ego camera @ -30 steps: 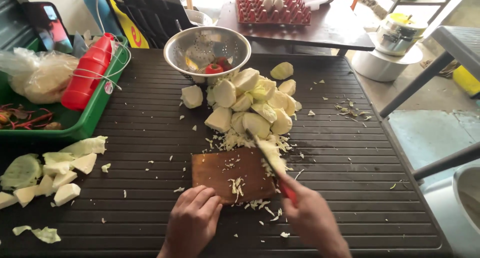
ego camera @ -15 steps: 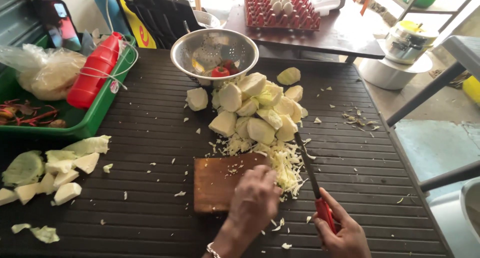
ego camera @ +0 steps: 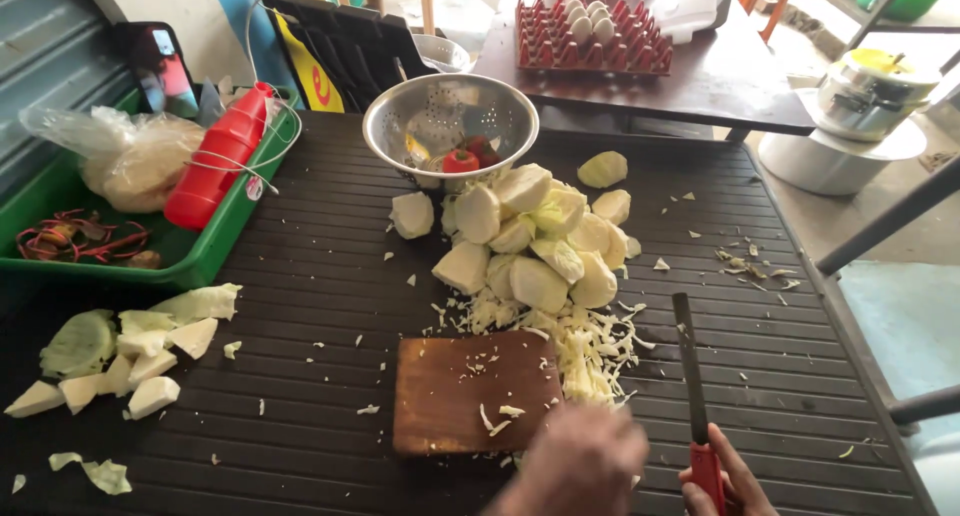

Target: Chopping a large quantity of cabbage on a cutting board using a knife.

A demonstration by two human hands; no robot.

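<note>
I look down on a dark ribbed table (ego camera: 300, 276) set outdoors, with a second brown table beyond it. Nearest me, my right hand (ego camera: 725, 481) is closed around the red handle of a knife (ego camera: 692, 386), whose dark blade points away from me and lies clear of the food. My left hand (ego camera: 585, 461) is blurred at the near right corner of the wooden cutting board (ego camera: 470, 391); I cannot tell whether it is open or closed. Shredded cabbage (ego camera: 585, 351) lies just beyond that hand, spilling off the board's right edge. Past it sits a pile of cabbage chunks (ego camera: 530, 241), well apart from both hands. At the far left lie cabbage cores and leaves (ego camera: 120, 351). Further back, a steel colander (ego camera: 450, 121) holds 1 red tomato. To the left, a green tray (ego camera: 215, 251) carries a red squeeze bottle (ego camera: 215, 161) with a small white label and a clear plastic bag (ego camera: 125, 161). Farthest off stand a red egg tray (ego camera: 590, 36) and a yellow sign (ego camera: 308, 71) with red markings.
</note>
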